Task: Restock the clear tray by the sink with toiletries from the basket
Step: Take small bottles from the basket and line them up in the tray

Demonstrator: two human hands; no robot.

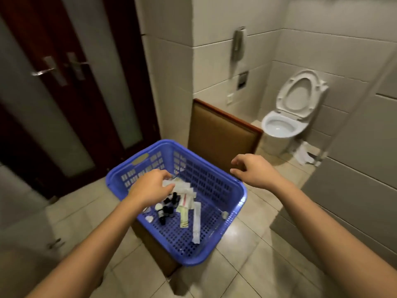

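Toiletries are all in the blue basket (210, 179): white sachets (182, 189) piled toward the back, small dark bottles (167, 209) just beside them, and a long white packet (196, 222) and a yellowish packet (184, 218) lying flat on the perforated floor.

Your left hand (150, 188) is down inside the basket, thumb and fingers pinching the top of the sachet pile. Reads as the pick step, and flat sachets come up easiest pinched as a bunch.

Your right hand (251, 171) is over the far right rim, fingers loosely curled and holding nothing. Can't tell if it touches the rim. Likely there to steady the basket, or free for a second item.

The basket sits on a brown stool (154, 244), which keeps it at reach height. It overhangs the stool, so don't lean on the rim.

Clear tray and sink aren't in view, so nothing reads as restocked yet. Toilet (281, 125) is well apart, back right.
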